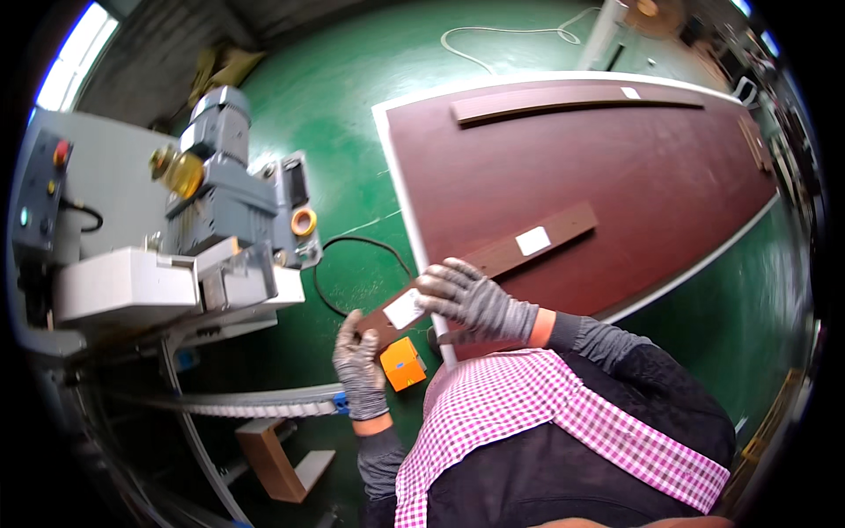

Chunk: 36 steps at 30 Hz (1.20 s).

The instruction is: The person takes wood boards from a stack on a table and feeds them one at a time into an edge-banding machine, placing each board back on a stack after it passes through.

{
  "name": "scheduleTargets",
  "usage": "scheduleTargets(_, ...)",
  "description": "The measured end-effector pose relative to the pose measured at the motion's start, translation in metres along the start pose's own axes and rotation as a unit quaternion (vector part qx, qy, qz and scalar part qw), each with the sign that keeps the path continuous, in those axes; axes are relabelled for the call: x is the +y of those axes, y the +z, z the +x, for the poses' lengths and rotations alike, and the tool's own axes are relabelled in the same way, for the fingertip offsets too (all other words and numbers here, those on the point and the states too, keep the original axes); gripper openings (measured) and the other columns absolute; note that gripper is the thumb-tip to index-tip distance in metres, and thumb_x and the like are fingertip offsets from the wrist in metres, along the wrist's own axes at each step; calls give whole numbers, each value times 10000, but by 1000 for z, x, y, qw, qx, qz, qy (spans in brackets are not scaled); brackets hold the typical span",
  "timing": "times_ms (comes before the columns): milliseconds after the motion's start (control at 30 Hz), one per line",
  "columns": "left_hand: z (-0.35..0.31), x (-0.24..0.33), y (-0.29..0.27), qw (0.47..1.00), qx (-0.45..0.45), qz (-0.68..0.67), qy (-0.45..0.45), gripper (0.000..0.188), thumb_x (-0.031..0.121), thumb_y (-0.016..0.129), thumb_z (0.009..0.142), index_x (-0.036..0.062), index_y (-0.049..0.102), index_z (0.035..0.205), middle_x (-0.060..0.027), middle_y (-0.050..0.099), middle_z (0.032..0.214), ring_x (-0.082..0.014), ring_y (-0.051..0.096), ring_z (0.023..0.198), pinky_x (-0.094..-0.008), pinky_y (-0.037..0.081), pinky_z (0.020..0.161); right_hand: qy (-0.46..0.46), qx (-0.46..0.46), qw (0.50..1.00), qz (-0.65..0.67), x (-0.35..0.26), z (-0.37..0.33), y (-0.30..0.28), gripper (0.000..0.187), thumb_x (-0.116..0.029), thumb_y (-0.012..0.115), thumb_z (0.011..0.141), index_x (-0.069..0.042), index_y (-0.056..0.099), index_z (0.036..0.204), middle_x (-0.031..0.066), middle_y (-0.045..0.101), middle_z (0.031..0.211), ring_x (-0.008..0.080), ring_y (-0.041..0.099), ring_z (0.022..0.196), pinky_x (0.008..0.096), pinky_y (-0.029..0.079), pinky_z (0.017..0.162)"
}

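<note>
A long brown wooden strip (519, 246) with white labels lies slanted across the near corner of a big brown panel (634, 167), its near end sticking out over the panel's white edge. My gloved left hand (359, 365) grips that near end from below. An orange boxy object (402, 363) sits right beside this hand; I cannot tell whether the hand holds it. My gloved right hand (471, 299) closes over the strip from above, just right of a white label (403, 308).
A grey machine (224, 207) with a motor and a control box stands at the left, with a toothed rail (255, 407) below it. A black cable (352, 251) loops on the green floor. A second brown strip (572, 99) lies at the panel's far side. A wooden block (273, 458) sits low left.
</note>
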<state>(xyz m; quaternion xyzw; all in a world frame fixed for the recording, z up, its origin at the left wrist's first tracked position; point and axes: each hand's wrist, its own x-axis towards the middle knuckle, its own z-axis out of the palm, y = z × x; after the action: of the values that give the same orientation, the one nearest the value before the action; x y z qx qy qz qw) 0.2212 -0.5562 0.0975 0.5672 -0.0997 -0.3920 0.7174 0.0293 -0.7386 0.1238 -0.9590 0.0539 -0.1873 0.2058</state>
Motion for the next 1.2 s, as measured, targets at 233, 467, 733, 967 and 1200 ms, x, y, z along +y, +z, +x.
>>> scheduleTargets(233, 0, -55, 116, 982, -144, 120, -38, 601, 9, 650, 894, -24, 395, 1438, -146, 555, 1239, -153, 579, 1050, -284, 510, 930, 126, -38, 990, -57, 53, -63, -43, 693, -258, 770, 706, -68, 519, 1323, 134, 593, 1217, 332, 551, 1151, 474, 382, 1066)
scheduleTargets(467, -5, -75, 113, 981, -63, 184, -26, 479, -3, 620, 921, -1, 479, 1379, -115, 585, 1228, -162, 588, 1068, -284, 491, 967, 193, -55, 977, -70, 138, -124, -73, 753, -170, 833, 620, -109, 543, 1313, 105, 573, 1240, 330, 514, 1190, 468, 348, 1096)
scheduleTargets(733, -19, -40, 12, 987, 11, 161, 18, 359, 70, 638, 946, -6, 570, 1290, -66, 638, 1193, -138, 607, 1091, -267, 474, 1005, 191, -101, 974, -64, 134, -122, -62, 1143, -161, 901, 464, -99, 349, 1463, 126, 517, 1277, 331, 447, 1270, 494, 252, 1162)
scheduleTargets(967, -25, 46, -72, 969, 116, 92, 196, 302, 55, 651, 931, 7, 615, 1227, -55, 674, 1100, -115, 640, 989, -255, 525, 919, 234, -122, 961, -85, 165, -130, -36, 866, -171, 917, 405, -72, 532, 1175, 163, 565, 1148, 369, 526, 1104, 440, 441, 967)
scheduleTargets(1200, 31, 104, -196, 925, 279, -156, 205, 357, 123, 647, 929, 117, 569, 1277, -87, 680, 1074, -197, 691, 870, -344, 594, 762, 322, -272, 897, -135, 139, -92, -62, 976, -254, 927, 418, -72, 500, 1277, 145, 549, 1229, 352, 490, 1180, 435, 361, 1088)
